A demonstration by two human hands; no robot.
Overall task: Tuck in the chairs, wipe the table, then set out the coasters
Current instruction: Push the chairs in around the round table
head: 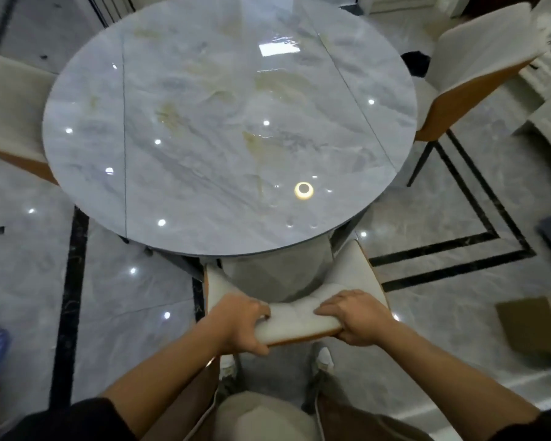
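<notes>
While hands (242,324) (355,316) grip the chair (296,324), the table pedestal (261,276) stands just beyond.

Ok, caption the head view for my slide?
The left hand and right hand grip the backrest of the near chair at the round marble table.

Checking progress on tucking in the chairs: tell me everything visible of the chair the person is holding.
The chair stands at the near edge of the round table, backrest toward the person. The curved backrest looks padded and white on the inside, with a tan-orange outer shell showing as a thin edge along the top. Its side wings reach the tabletop's rim. The left hand and right hand grip the backrest's top, fingers curled over the padding. Its legs are hidden.
</notes>
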